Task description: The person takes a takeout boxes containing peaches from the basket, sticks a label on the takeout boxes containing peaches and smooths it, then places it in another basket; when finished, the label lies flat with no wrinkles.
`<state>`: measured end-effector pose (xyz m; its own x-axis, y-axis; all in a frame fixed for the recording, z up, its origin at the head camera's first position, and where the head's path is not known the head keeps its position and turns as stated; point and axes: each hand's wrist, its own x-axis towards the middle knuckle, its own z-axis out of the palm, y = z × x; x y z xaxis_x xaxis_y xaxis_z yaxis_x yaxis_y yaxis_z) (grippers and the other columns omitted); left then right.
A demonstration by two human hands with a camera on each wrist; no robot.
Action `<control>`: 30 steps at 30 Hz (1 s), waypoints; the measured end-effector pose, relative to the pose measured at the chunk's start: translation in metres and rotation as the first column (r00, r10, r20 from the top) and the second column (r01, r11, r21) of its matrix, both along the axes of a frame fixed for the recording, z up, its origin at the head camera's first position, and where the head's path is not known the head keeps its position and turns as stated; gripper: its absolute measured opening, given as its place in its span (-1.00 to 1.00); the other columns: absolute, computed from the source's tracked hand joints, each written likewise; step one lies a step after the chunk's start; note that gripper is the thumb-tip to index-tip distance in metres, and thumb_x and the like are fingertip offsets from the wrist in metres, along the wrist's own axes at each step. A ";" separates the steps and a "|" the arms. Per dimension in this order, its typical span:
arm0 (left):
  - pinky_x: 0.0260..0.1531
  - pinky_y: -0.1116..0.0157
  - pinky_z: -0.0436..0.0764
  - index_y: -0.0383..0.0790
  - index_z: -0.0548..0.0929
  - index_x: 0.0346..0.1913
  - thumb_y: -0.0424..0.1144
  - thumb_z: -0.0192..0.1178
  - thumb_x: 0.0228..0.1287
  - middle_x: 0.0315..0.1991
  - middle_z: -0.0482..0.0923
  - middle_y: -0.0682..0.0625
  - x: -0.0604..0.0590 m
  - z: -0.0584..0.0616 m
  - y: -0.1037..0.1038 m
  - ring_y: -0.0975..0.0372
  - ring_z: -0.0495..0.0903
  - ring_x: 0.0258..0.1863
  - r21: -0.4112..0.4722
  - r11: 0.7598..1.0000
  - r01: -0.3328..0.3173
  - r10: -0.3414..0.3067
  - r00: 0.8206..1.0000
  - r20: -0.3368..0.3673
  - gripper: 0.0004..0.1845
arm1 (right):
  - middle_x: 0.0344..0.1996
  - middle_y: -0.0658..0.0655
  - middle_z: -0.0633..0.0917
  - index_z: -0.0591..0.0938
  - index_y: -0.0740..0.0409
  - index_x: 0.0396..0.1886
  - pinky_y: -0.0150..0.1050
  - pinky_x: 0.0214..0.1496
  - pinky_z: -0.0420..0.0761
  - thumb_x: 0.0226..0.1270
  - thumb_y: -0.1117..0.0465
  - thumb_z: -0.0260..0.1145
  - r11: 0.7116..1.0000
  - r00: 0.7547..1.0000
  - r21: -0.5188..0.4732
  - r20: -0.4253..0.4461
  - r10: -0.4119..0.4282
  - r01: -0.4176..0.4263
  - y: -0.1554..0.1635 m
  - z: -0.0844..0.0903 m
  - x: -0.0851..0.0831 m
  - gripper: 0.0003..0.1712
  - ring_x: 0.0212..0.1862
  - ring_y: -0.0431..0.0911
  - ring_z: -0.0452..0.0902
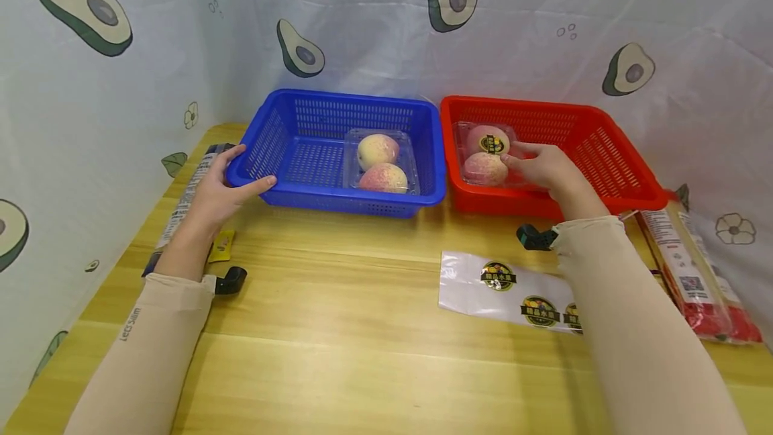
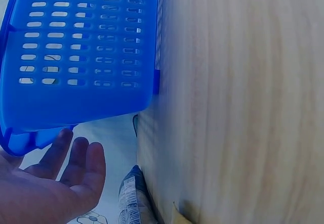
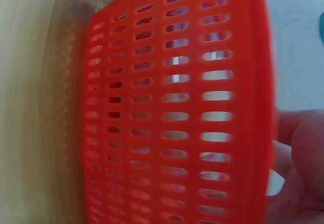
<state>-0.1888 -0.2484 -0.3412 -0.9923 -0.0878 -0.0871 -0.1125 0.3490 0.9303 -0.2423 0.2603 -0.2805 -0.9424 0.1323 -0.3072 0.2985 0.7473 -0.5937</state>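
1. Clear plastic clamshell (image 1: 488, 155) with two peaches sits at the left end of the red basket (image 1: 610, 153), and the right hand (image 1: 546, 168) has its fingers (image 1: 524, 150) curled onto its right edge. That grip looks shallow to me, so the box could tip or pop open if it's lifted by one side.
2. Round sticker (image 1: 492, 143) sits on the far peach's lid; a thumb dragging across could peel or wrinkle it.
3. Left hand (image 1: 220, 186) clamps the near-left corner of the blue basket (image 1: 284, 186), thumb over the rim. Pulling there might swing it into the red one, since they're nearly touching.
4. Second clamshell (image 1: 380, 161) in the blue basket would slide around if that happens.
5. Sticker sheet (image 1: 507, 285) lies on the counter (image 1: 338, 314) just beside the right sleeve, easy to sweep off.
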 end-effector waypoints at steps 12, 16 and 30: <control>0.38 -0.04 0.25 0.16 -0.05 0.64 0.16 0.45 0.15 0.58 -0.08 -0.21 -0.002 -0.002 0.001 -0.11 0.13 0.48 0.019 1.000 -0.005 0.005 1.000 0.000 0.12 | 0.17 0.25 0.60 0.59 0.07 0.34 -0.13 0.00 0.59 0.19 -0.08 0.54 0.958 0.879 0.048 -0.387 0.278 -0.282 -0.007 -0.007 0.059 -0.26 0.19 0.18 0.41; 0.39 -0.05 0.23 0.15 -0.06 0.64 0.14 0.45 0.17 0.59 -0.10 -0.21 -0.003 -0.005 0.001 -0.12 0.10 0.49 0.020 1.000 0.000 -0.001 1.000 0.006 0.12 | 0.09 0.18 0.66 0.70 0.09 0.19 0.14 0.20 0.46 0.16 0.05 0.58 0.939 0.838 0.053 -0.436 0.328 -0.340 -0.010 -0.023 0.064 -0.42 0.18 0.10 0.43; 0.37 -0.26 0.10 0.15 0.05 0.62 0.19 0.42 0.17 0.57 -0.01 -0.04 0.011 0.015 0.017 -0.04 0.03 0.50 -0.206 0.975 -0.083 0.027 0.965 -0.262 0.05 | 0.00 0.21 0.68 0.77 0.11 0.00 0.34 0.37 0.14 0.29 0.13 0.49 0.963 0.816 0.031 -0.525 0.243 -0.266 -0.019 -0.042 0.061 -0.68 0.15 0.14 0.46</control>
